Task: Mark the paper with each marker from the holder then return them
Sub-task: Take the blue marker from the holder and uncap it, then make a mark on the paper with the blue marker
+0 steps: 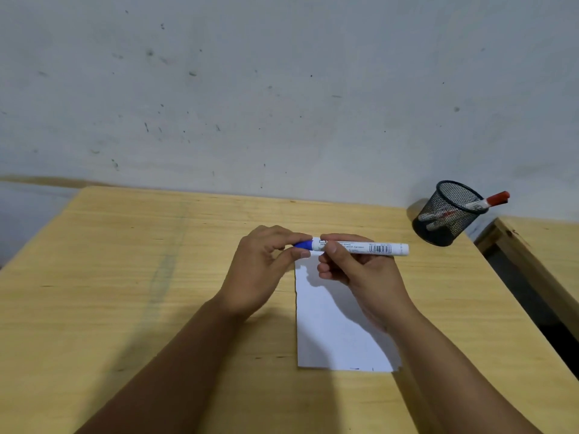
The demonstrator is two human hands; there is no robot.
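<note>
A white marker with a blue cap [369,247] lies level in the air above the top edge of the white paper [332,333]. My right hand [360,277] grips its white barrel near the middle. My left hand [263,270] pinches the blue cap [304,244] between thumb and fingers; the cap still sits on the marker. A black mesh holder [445,214] stands at the table's far right corner with a red-capped marker [488,200] leaning out of it over the rim. The paper's right part is hidden under my right forearm.
The wooden table [141,292] ends at a grey wall behind. A gap separates it from a second wooden table [545,242] on the right. Small dark marks show at the paper's bottom edge.
</note>
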